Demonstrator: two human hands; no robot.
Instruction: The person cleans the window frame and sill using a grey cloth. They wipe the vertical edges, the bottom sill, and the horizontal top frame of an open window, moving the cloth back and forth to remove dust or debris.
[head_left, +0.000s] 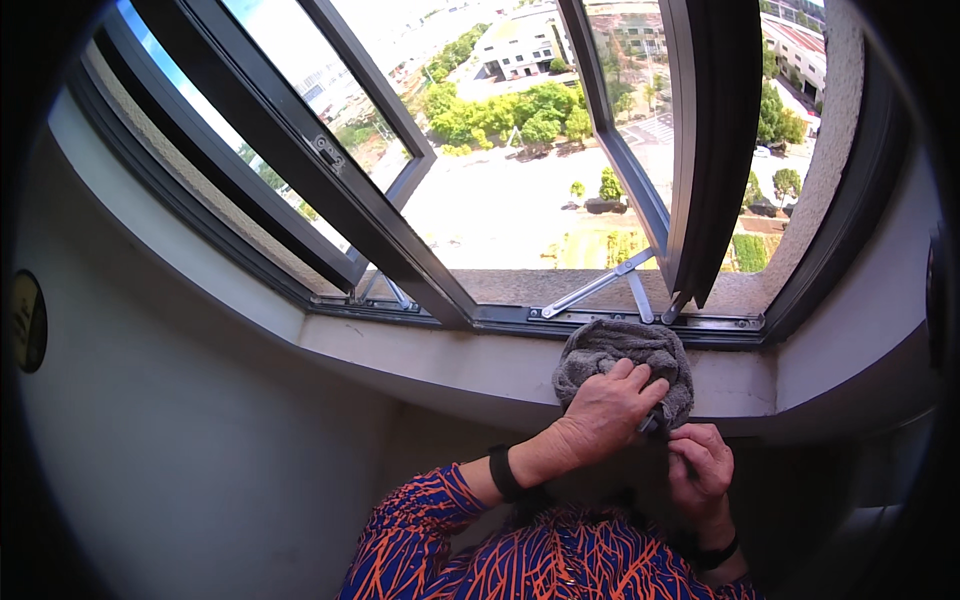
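Observation:
A bunched grey terry cloth (626, 345) lies on the white window sill (450, 360), against the lower window track. My left hand (615, 401) rests over it from the front, its fingers curled into the folds. A small dark piece with a metallic glint (649, 422) shows under the left fingers; what it is I cannot tell. Just right of that piece is my right hand (701, 461), thumb and fingers drawn together at the cloth's lower edge. Whether they pinch the cloth or the dark piece is hidden.
Behind the cloth, metal stay arms (600, 289) join the track to an outward-opened sash (679, 150). A dark mullion (330, 165) divides the window; another sash (247, 150) is swung out at left. Trees and buildings lie far below. A round sign (28, 321) hangs on the left wall.

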